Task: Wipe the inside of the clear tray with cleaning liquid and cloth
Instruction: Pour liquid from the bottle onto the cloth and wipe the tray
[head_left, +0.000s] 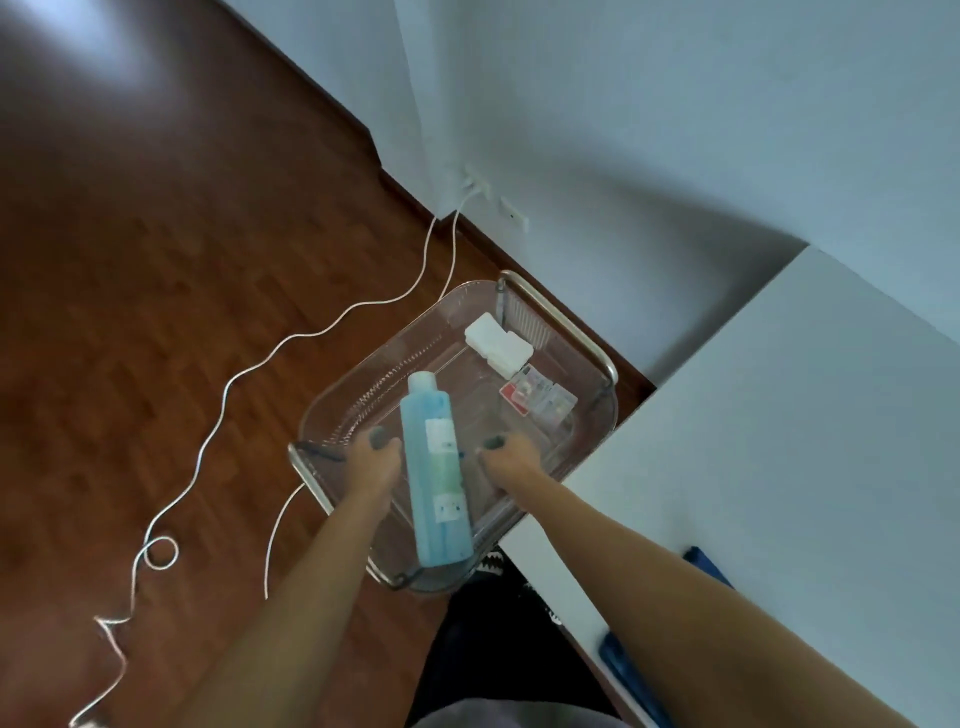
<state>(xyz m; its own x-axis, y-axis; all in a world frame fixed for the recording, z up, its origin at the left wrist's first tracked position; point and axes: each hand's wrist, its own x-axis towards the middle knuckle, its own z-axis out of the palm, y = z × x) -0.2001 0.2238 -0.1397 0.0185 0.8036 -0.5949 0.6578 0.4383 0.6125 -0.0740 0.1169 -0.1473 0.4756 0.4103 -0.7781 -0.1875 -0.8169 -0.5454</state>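
A clear plastic tray (363, 389) with metal handles hangs above the wooden floor, beside the white table. My left hand (374, 460) grips its near wall left of the bottle. My right hand (506, 460) grips the same wall to the bottle's right. Inside the tray lies a tall blue bottle of liquid (439, 478), pointing away from me. A white folded item (496, 340) and a small clear packet with red print (537, 397) rest at the tray's far end. A blue cloth (709, 569) shows partly behind my right forearm on the table.
The white table (779, 441) fills the right side, its corner next to the tray. White cables (249, 369) snake across the brown wooden floor from a wall socket (475, 184). Pale walls stand behind. Dark patterned clothing shows below the tray.
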